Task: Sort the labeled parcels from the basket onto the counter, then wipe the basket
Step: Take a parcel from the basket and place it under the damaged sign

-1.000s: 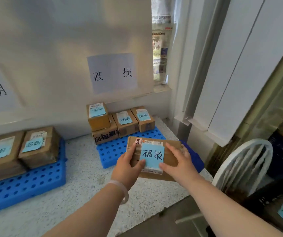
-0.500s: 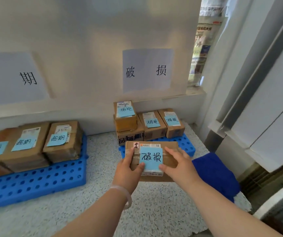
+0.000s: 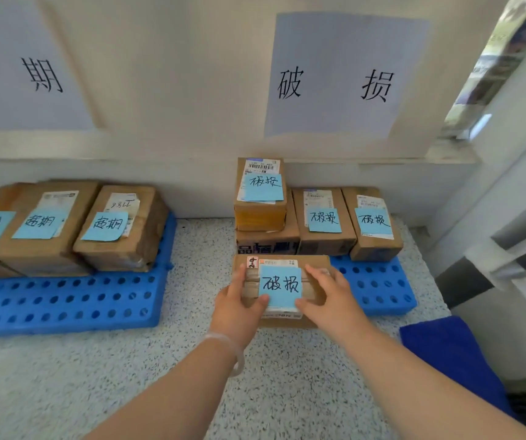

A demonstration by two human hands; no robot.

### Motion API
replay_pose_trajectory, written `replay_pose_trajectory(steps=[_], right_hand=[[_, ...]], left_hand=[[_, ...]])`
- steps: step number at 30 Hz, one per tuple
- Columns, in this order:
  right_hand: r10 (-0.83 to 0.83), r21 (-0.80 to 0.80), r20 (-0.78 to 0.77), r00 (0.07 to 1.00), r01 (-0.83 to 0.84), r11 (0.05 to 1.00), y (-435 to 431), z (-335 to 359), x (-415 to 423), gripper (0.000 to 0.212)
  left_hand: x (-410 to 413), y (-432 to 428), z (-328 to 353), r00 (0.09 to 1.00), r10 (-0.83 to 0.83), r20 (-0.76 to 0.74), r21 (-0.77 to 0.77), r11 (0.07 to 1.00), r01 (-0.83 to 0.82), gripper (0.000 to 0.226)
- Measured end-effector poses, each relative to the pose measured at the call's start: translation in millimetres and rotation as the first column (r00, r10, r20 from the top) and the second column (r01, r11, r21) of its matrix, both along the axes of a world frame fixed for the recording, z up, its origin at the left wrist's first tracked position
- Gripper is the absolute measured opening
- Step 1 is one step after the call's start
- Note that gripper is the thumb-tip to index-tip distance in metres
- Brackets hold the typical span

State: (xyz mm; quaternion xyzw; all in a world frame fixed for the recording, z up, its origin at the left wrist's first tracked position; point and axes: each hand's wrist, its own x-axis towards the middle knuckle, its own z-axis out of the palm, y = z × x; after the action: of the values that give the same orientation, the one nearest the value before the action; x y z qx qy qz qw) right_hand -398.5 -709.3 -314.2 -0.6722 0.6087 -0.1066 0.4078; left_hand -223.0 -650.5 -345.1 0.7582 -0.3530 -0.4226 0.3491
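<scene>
A brown cardboard parcel (image 3: 282, 266) with a light blue handwritten note sits between my hands, low over the front of the right blue perforated pallet (image 3: 379, 284). My left hand (image 3: 239, 303) grips its left side, thumb on top. My right hand (image 3: 328, 296) grips its right side, thumb beside the note. Behind it stand several parcels with the same note: one stacked on a larger box (image 3: 261, 192), and two more (image 3: 323, 217) (image 3: 373, 220). The basket is out of view.
On the left, a second blue pallet (image 3: 64, 303) carries three parcels (image 3: 118, 227) with a different blue note. Paper signs (image 3: 341, 77) hang on the wall above each pallet. A folded blue cloth (image 3: 449, 357) lies on the speckled counter (image 3: 128, 376) at the right.
My view has moved closer to the counter and swung left. Both hands have carried the parcel forward and down to the front of the right pallet.
</scene>
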Motion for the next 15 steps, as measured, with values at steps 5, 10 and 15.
replay_pose_trajectory(steps=[5,10,15], right_hand=[[0.036,0.029,-0.002,0.999,-0.036,0.999,-25,-20,4,0.078],[0.049,0.01,0.012,0.999,-0.049,0.999,-40,-28,10,0.074],[0.042,-0.01,0.014,0.999,-0.042,0.999,-48,-34,13,0.074]], left_hand=[[2,-16,-11,0.999,0.021,0.026,0.032,0.999,-0.022,0.074],[7,-30,-18,0.998,0.05,0.03,0.0,0.999,-0.05,0.074],[9,-41,-21,0.999,0.044,0.02,-0.011,0.999,-0.044,0.074]])
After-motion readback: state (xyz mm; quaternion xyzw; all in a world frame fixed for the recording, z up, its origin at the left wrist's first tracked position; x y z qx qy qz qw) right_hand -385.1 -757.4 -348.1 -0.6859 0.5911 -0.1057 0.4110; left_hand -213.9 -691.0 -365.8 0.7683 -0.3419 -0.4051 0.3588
